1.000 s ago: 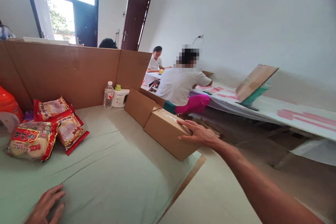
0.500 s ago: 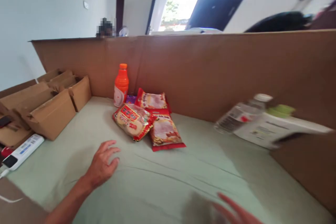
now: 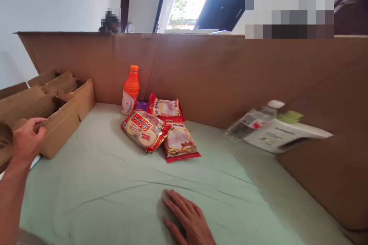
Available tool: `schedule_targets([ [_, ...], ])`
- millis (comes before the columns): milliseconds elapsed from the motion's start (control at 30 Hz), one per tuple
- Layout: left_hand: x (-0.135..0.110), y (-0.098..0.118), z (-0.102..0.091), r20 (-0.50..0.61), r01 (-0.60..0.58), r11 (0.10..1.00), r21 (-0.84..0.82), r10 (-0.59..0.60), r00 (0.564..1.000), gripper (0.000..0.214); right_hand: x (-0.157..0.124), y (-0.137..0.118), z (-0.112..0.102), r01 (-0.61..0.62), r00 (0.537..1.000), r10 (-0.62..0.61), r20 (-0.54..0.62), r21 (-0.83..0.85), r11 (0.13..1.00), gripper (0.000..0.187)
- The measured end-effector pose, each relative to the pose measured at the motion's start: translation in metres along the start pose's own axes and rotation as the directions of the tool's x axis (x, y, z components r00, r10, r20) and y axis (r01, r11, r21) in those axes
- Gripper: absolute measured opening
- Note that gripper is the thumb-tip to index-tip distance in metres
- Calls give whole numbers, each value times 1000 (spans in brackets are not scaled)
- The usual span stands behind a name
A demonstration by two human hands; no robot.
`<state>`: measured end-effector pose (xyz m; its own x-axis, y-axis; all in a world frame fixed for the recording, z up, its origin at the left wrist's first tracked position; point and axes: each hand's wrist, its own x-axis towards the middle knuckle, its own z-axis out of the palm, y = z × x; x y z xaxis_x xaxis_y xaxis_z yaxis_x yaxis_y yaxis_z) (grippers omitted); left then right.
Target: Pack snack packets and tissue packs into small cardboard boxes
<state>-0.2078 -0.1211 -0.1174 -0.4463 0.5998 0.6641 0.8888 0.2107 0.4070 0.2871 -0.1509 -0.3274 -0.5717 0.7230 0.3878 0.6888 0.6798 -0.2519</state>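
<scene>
your left hand (image 3: pixel 28 139) has thumb and fingers curled tight on the near rim of an open-topped, rough-edged brown cardboard box (image 3: pixel 62 125), far left on the wrinkled, pale green cloth-covered tabletop (image 3: pixel 112 206). your right hand (image 3: pixel 188 218) is palm down, fingers loosely extended, nothing held. beyond: glossy red-and-clear plastic snack bags (image 3: pixel 156 132), overlapping, just beside a smooth, tapered orange bottle (image 3: pixel 131 88). flat brown cardboard wall (image 3: pixel 224 72) behind.

perhaps "旺旺" on cracker bag (image 3: pixel 145 132)
</scene>
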Motion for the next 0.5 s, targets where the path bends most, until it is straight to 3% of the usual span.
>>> schedule_targets([
  [133, -49, 34, -8, 117, -63, 996, -70, 71, 991, 27, -1, -4, -4, -64, 998, 64, -4, 50, 997, 40],
  [200, -79, 61, -17, 178, -147, 972, -184, 180, 967, 25, -6, -5, -7, -136, 991, 137, 3, 116, 984, 39],
  [367, -138, 124, -27, 216, -281, 769, -575, 474, 854, 24, -24, -6, -14, -301, 949, 314, 9, 312, 901, 52],
  [500, -162, 139, -36, 187, -302, 637, -709, 583, 790, 31, -34, -12, -16, -383, 920, 383, 83, 401, 832, 61],
])
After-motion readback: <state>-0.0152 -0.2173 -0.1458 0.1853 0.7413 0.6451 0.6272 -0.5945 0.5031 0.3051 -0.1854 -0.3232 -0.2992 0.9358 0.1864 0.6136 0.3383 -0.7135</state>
